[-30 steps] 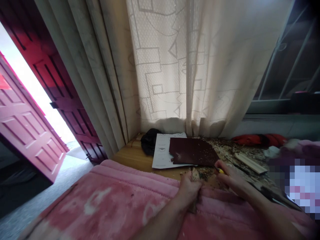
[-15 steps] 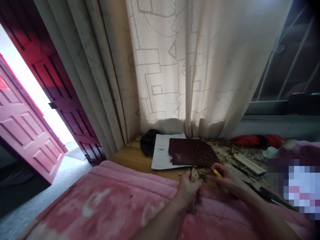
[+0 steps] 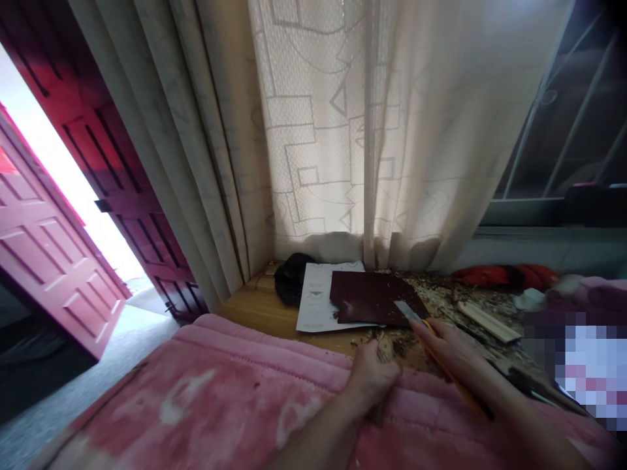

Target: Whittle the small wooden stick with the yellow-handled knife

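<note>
My left hand (image 3: 369, 373) is closed around a small piece of carved wood (image 3: 386, 347), whose pale, patterned top shows above the fingers. Its lower part is mostly hidden by the hand. To the right, my right hand (image 3: 447, 346) grips a yellow utility knife (image 3: 465, 391). The knife's bare blade points up and left, in front of a dark maroon board (image 3: 375, 297), and stands apart from the wood. Both hands are over the near edge of the wooden tabletop (image 3: 255, 307), beside a pink blanket (image 3: 235, 385).
White printed paper (image 3: 313, 307) lies partly under the board, next to a black bag (image 3: 290, 281). Wood shavings (image 3: 435, 287) spread across the right side around a pale wooden strip (image 3: 490, 321). A red cloth item (image 3: 504, 274) lies by the wall. Curtains (image 3: 323, 130) hang behind.
My right hand has turned, bringing the knife's blade and long handle into view, blade raised clear of the wood. My left hand has shifted slightly, still holding the wood.
</note>
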The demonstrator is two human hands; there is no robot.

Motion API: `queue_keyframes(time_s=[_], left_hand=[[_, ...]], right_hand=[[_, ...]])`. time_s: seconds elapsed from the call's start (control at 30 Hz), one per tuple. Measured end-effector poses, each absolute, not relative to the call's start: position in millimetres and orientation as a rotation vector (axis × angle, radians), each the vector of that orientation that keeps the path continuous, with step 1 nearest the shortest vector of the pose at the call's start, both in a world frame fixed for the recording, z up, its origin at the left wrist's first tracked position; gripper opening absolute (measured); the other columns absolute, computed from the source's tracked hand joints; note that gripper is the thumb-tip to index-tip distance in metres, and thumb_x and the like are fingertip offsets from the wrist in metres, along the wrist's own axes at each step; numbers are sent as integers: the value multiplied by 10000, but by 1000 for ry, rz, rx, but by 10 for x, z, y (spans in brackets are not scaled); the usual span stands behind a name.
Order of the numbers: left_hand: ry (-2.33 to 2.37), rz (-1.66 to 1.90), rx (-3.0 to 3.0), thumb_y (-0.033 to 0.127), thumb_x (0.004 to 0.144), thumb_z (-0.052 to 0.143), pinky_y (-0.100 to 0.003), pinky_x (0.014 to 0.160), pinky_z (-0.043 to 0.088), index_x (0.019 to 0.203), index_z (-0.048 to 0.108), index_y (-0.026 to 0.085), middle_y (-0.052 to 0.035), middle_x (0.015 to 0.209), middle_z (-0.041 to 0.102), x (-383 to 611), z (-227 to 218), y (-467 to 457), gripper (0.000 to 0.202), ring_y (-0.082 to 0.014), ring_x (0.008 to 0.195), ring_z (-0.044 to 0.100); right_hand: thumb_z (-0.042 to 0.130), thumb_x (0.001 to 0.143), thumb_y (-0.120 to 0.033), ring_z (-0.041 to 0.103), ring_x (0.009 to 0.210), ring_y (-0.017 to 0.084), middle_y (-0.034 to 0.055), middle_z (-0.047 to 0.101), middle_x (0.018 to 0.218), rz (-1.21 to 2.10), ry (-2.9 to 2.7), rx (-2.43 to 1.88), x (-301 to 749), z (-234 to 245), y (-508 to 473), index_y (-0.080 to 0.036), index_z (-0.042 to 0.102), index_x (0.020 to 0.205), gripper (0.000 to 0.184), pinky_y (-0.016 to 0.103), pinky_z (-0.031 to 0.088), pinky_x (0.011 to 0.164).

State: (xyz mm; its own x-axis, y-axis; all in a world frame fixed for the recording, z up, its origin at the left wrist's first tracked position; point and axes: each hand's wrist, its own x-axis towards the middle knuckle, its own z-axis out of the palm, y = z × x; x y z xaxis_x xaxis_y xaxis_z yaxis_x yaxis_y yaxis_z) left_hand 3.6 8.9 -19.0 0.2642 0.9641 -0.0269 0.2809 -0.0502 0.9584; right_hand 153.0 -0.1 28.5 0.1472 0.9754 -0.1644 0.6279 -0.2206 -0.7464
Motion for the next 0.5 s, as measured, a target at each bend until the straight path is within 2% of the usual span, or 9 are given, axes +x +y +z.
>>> queue_keyframes(time_s=[0.1,0.2,0.37,0.5], left_hand=[[1126,865,1517,147,550,482,-162,473,299,735,528,138,26,625,500,42,-193,85,191,-84,548,409],[1034,894,1521,124,549,450,-163,490,301,741,520,145,29,640,482,41,-165,76,206,-81,563,393],[1025,895,1576,115,553,410,-171,458,248,638,456,147,40,572,387,19,-106,72,102,-68,531,316],[1049,891,1518,124,549,405,-175,448,232,598,415,153,40,550,334,11,-79,79,58,-66,523,286]], right_hand=[[246,680,-617,362,295,86,-45,379,393,1256,-1368,-1742,1429,344,-76,-206,382,606,439,210,248,312],[255,671,-627,364,308,90,-45,374,394,1444,-1336,-1629,1394,327,-118,-203,404,616,452,208,256,309],[293,682,-598,371,374,82,-37,418,439,1492,-1388,-1528,1391,273,-132,-185,464,684,448,196,277,358],[299,690,-581,388,416,87,-29,427,438,1467,-1456,-1578,1377,296,-118,-178,483,653,444,193,284,384]])
